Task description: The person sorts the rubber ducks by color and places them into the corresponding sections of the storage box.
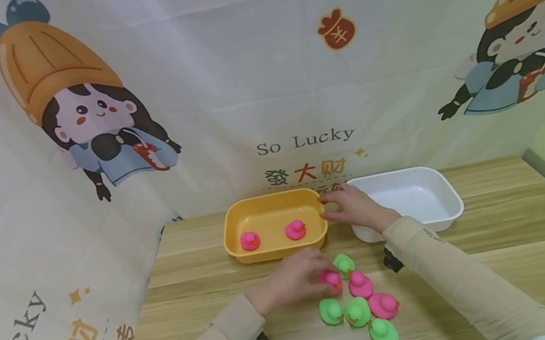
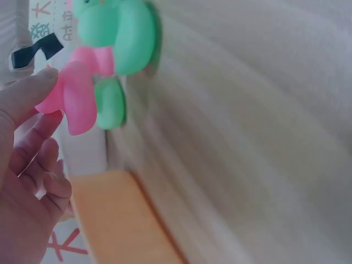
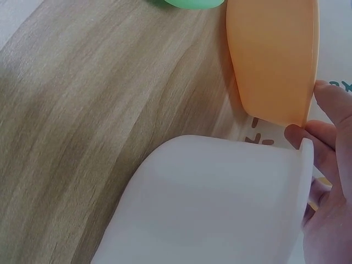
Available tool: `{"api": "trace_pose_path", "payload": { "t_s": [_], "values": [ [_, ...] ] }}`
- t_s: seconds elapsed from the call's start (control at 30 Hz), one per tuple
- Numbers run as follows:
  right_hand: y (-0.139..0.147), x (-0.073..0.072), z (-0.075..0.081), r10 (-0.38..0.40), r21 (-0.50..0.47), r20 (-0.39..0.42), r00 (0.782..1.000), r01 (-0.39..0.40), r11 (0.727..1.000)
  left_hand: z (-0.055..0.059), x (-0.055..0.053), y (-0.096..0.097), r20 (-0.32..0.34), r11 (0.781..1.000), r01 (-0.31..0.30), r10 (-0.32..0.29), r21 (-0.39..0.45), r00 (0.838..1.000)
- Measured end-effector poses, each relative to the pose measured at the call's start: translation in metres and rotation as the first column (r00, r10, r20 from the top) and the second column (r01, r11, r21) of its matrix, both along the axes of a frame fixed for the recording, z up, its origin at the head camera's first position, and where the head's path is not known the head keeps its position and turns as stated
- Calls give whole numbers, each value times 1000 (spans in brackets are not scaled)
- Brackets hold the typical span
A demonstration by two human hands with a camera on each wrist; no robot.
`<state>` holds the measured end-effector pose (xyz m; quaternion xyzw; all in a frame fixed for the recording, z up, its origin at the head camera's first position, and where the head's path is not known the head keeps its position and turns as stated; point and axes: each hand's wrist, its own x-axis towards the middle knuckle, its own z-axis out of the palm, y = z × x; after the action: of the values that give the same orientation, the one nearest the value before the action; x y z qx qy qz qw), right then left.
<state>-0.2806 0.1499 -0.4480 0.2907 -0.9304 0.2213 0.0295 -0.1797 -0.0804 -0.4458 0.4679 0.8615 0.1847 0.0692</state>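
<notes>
While two arms in beige sleeves (image 1: pixel 466 277) reach over a wood-grain table (image 1: pixel 514 210), a cluster of toy ducks lies between them. Nearest is a green duck (image 1: pixel 383 333). Just beyond it, from left to right, sit a second green duck (image 1: pixel 331 311), a third green duck (image 1: pixel 357 312) and a pink duck (image 1: pixel 384 305). Farther on is another pink duck (image 1: pixel 360 284). To its left, the left hand (image 1: pixel 290 280) pinches the held pink duck (image 2: pixel 78 98) between thumb and forefinger, its other fingers bent; whether that duck is off the table, I cannot tell. A fourth green duck (image 1: pixel 344 264) sits right behind this pinch, at the far end of the cluster. Beyond the ducks, two tubs stand side by side. On the left is an orange tub (image 1: pixel 274 254) with two pink ducks inside, one toward the left (image 1: pixel 250 241) and one toward the right. On the right is a white tub (image 1: pixel 409 199). Between the tubs, the right hand (image 1: pixel 357 208) has its thumb and forefinger spread apart and touching the right end of the orange tub; its palm and wrist pass over the near left part of the white tub. Behind everything hangs a pale cloth (image 1: pixel 230 68), printed with "So Lucky", Chinese characters and two cartoon figures in tall orange hats.
</notes>
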Motion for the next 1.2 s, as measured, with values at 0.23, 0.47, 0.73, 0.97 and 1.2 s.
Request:
{"api": "trace_pose_path", "payload": {
  "t_s": [0.23,0.47,0.73,0.97,1.2],
  "values": [
    [-1,1,2,-5,19,2,1000,5,1000,22,-8,-10,-21,1000,-18,17,-7,1000],
    [-1,1,2,2,16,3,1000,-2,1000,35,-20,-22,-12,999,-50,50,17,999],
    [-1,0,1,0,12,8,1000,0,1000,49,-33,-33,-16,995,-101,102,14,995],
    [-1,-1,2,6,8,5,1000,-6,1000,57,-50,-41,35,978,-201,199,51,979],
    [-1,-1,2,7,11,14,1000,-8,1000,55,-72,-51,27,965,-247,245,87,969]
  ]
}}
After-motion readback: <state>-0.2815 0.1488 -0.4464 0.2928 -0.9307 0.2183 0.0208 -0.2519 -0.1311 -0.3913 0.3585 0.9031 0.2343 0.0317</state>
